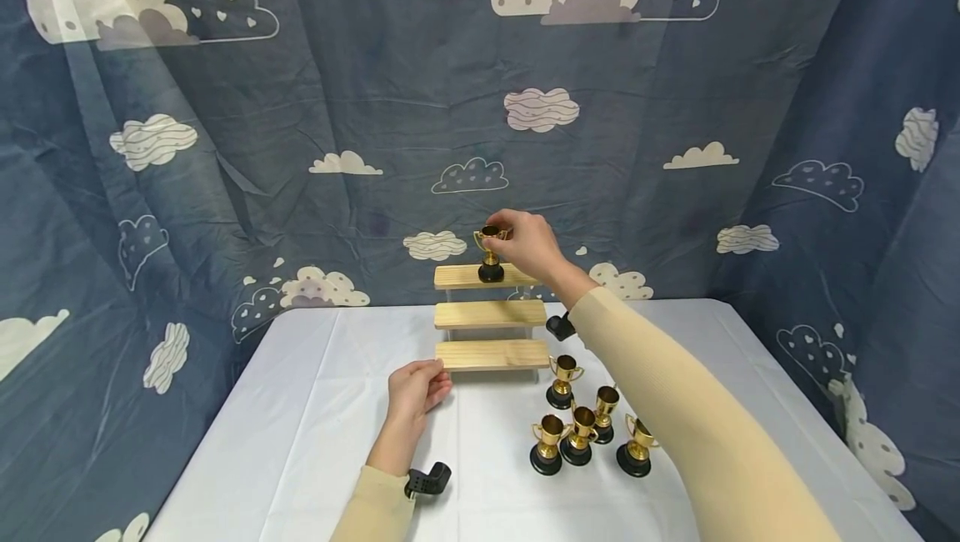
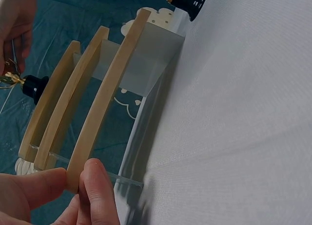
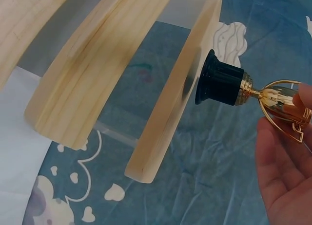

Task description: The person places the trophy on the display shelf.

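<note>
A small gold trophy cup (image 1: 491, 270) with a black base is held by its cup part in my right hand (image 1: 531, 243). Its base is right at the top board of a three-step wooden display stand (image 1: 491, 314), near the middle of that board. In the right wrist view, fingers and thumb grip the gold bowl (image 3: 280, 99) by its handles, and the black base faces the board. My left hand (image 1: 415, 392) pinches the left end of the lowest board (image 2: 105, 93) between thumb and fingers, which the left wrist view shows closely.
Several more gold trophies (image 1: 550, 442) stand upright on the white-covered table (image 1: 322, 425), to the right and in front of the stand. Clear side panels (image 2: 158, 54) support the boards. A dark cloud-print curtain (image 1: 390, 92) hangs behind and at both sides.
</note>
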`<state>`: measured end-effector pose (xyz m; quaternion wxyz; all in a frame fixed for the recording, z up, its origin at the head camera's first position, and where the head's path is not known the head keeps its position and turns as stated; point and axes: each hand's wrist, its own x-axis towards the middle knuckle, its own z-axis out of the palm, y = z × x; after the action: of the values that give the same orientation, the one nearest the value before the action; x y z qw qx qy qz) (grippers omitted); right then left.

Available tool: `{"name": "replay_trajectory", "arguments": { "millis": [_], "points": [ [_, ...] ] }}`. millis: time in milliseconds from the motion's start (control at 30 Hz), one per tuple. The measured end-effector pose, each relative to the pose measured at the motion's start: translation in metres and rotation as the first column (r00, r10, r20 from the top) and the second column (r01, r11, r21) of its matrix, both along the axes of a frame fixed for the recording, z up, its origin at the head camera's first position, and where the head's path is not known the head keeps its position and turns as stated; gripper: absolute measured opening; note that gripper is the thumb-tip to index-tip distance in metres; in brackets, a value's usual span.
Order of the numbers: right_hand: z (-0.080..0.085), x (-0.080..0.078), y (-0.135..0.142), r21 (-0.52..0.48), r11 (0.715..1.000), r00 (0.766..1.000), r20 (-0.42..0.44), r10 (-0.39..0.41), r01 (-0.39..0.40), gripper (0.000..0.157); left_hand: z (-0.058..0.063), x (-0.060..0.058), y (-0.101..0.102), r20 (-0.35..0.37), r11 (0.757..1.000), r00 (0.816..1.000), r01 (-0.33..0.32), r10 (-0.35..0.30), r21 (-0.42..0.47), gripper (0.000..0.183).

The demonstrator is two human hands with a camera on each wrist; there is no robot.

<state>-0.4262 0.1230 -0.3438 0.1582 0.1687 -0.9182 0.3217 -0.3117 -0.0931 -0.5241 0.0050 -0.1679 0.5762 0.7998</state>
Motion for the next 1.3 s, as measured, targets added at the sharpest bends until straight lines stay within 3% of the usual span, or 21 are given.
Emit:
{"name": "replay_trajectory", "arguments": {
  "millis": [1300],
  "points": [
    [-0.013,-0.007,-0.007,0.008,1.000,1.000,0.017,-0.008,0.008,0.038,0.000,-0.001,0.000,0.003,1.000,1.000,0.005,-0.005,0.006,0.021]
  ]
}}
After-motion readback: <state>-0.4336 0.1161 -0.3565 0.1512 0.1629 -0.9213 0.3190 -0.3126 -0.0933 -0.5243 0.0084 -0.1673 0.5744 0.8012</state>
